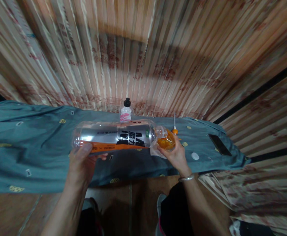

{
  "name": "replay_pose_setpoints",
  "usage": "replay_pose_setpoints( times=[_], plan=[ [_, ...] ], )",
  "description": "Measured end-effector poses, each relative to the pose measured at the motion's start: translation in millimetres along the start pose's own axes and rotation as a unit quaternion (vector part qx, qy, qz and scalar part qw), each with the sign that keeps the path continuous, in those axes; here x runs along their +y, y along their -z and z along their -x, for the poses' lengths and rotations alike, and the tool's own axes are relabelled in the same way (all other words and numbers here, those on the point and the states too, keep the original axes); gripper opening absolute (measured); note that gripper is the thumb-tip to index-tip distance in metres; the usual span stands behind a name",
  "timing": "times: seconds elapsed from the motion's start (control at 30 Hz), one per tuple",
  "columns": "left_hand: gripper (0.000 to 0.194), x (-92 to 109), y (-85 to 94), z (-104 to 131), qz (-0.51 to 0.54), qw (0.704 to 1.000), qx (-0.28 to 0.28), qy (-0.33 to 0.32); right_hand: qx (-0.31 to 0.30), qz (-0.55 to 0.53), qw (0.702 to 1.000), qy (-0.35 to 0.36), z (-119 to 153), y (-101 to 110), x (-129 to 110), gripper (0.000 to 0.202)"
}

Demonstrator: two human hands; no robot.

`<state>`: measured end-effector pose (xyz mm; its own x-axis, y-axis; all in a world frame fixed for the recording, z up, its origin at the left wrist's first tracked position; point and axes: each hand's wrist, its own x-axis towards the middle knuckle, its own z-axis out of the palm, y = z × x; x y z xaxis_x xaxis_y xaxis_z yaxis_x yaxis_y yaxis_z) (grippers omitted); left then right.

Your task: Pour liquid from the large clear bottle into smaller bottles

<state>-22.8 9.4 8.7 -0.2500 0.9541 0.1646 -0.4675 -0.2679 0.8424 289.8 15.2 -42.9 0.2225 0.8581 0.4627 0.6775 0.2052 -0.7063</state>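
Observation:
My left hand [83, 159] is closed around the base end of a large clear plastic bottle [111, 134] with a silver and orange label. The bottle lies almost level in the air, its neck pointing right. In my right hand [176, 155], fingers wrapped, is a small clear bottle [167, 141] of amber liquid. Its clear neck is tilted toward the large bottle's mouth; whether the two touch, I cannot tell. A whitish tissue or thin film [156, 150] hangs below the large bottle's neck, near my right fingers.
A teal patterned cloth [47, 157] covers the narrow table. Behind the bottles stand a small black-capped bottle [126, 113] and an orange pump top [174, 130], tube upward. A white cap [195, 156] and a dark phone [219, 145] lie at right. A pleated curtain [123, 65] hangs behind.

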Motion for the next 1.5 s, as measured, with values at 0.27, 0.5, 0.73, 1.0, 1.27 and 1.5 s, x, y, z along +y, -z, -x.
replay_pose_setpoints(
  times=[0.27, 0.5, 0.73, 1.0, 1.27, 1.5],
  plan=[
    [0.044, 0, -3.1, 0, 0.015, 1.0, -0.001, 0.006, 0.007, 0.0, 1.0, 0.002, 0, 0, -1, 0.075],
    [0.044, -2, -5.2, -1, 0.006, 1.0, -0.002, 0.007, 0.004, -0.007, 1.0, 0.0, -2, 1, 3, 0.075],
    [0.042, -4, -8.2, -1, 0.013, 0.999, 0.03, 0.021, -0.01, -0.018, 1.0, 0.007, -4, 3, 7, 0.071],
    [0.041, -5, -14.7, 1, 0.006, 0.998, 0.056, 0.024, -0.021, -0.043, 0.999, -0.001, -6, 5, 11, 0.07],
    [0.04, -6, -15.3, 8, -0.011, 0.996, 0.081, 0.026, -0.027, -0.048, 0.998, -0.01, -7, 5, 12, 0.072],
    [0.045, -4, -21.4, 12, 0.0, 0.996, 0.091, 0.015, -0.036, -0.053, 0.998, 0.007, -9, 6, 12, 0.07]
  ],
)
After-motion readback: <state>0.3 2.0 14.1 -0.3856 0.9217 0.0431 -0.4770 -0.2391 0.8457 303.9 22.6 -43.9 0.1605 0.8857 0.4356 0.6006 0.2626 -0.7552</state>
